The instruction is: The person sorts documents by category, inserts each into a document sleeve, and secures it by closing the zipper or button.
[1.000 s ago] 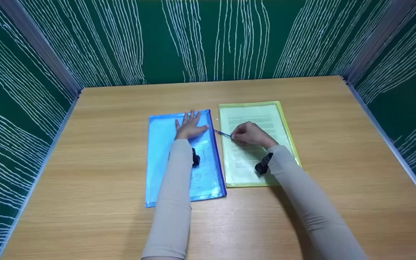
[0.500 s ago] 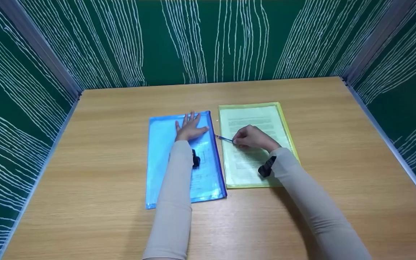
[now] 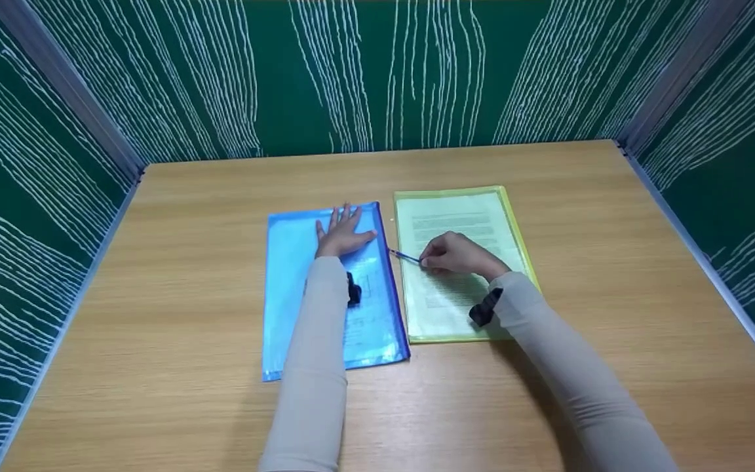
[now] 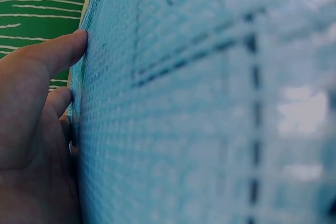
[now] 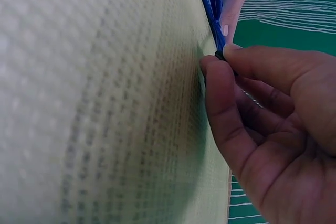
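Observation:
A blue mesh zip folder [image 3: 289, 282] with papers inside lies on the table, its dark blue zipper edge along the right side. My left hand [image 3: 340, 236] rests on its upper part, fingers spread and thumb pointing toward that edge. Beside it, my right hand [image 3: 459, 254] pinches the blue zipper pull [image 3: 406, 255], which stretches out sideways from the zipper. In the right wrist view, thumb and forefinger meet on the pull's dark end [image 5: 219, 54]; the other fingers curl behind. Beneath this hand is a yellow-edged mesh folder [image 3: 440, 318] holding a printed sheet.
The wooden table [image 3: 187, 262] extends around both folders. Green walls [image 3: 312, 78] with white wavy lines close off the back and both sides, and grey posts [image 3: 73, 85] stand in the corners. The two folders lie side by side with a narrow gap.
My right hand has shifted slightly toward the near side, drawing the zipper pull a short way down the blue folder's edge. The left hand stays in place on the folder.

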The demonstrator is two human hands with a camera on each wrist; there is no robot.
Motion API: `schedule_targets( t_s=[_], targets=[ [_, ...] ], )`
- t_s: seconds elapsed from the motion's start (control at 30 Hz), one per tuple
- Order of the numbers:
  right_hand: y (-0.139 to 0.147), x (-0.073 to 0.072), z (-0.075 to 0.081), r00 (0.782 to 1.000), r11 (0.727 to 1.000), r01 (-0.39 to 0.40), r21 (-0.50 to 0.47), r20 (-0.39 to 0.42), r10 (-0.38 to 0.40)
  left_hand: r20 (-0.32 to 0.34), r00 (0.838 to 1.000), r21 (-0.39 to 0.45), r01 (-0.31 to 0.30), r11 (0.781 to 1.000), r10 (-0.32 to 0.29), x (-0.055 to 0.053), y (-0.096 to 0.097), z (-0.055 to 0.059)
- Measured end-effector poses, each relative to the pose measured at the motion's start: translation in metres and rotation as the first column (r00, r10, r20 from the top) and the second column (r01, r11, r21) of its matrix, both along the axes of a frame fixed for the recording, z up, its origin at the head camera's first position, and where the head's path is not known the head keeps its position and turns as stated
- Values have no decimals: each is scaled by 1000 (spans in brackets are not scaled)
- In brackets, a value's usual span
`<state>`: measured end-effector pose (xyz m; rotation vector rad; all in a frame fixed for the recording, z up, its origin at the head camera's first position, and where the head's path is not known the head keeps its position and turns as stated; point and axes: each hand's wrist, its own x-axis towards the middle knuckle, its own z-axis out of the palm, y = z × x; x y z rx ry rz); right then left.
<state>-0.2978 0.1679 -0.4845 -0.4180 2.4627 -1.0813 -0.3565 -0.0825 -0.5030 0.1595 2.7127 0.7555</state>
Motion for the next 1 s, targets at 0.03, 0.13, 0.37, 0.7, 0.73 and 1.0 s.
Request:
schedule_targets(
  t_s=[0.03,0.13,0.37,0.7,0.73,1.0],
  targets=[
    [0,0,0,1000,1000,-1,2,2,1,1,1000,0,0,1000,0,0,0,0],
    [-1,1,0,1000,1000,-3,8,-1,3,-1,1000,1,0,1000,0,1,1,2],
    [1,3,1,1000,1000,-25,15,-14,26,0,1000,12,-3,1000,3,2,1,2],
    [-1,5,4,998,998,-58,19,-26,59,7,1000,3,7,1000,-7,-2,-2,0],
    [-1,5,4,998,998,-58,20,-25,58,10,1000,4,8,1000,-9,-2,-2,0],
    [-1,6,1,997,997,-56,58,-53,60,40,999,5,26,1000,-26,-1,-1,5]
  ],
)
